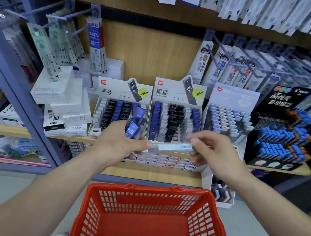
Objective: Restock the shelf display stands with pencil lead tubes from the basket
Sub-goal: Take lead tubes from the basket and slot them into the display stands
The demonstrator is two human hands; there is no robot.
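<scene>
Crowding wooden shelf [70,137]: display stands [174,121], hanging packs [239,70].

Stationery shop; stocked shelves [154,173], peg-hung refills [203,62]

Open air above the two middle display stands [166,93]. Hooks [45,8] jut out on the left, hanging packs [237,69] crowd the right. White boxes [59,88] block the left flank, the black stand [281,101] the right. Out front, the left hand [120,143] with blue tubes [133,129] and the right hand [214,149] pinching a clear tube [170,146] bar the way. Below, the red basket [159,189] sits open-topped.
</scene>
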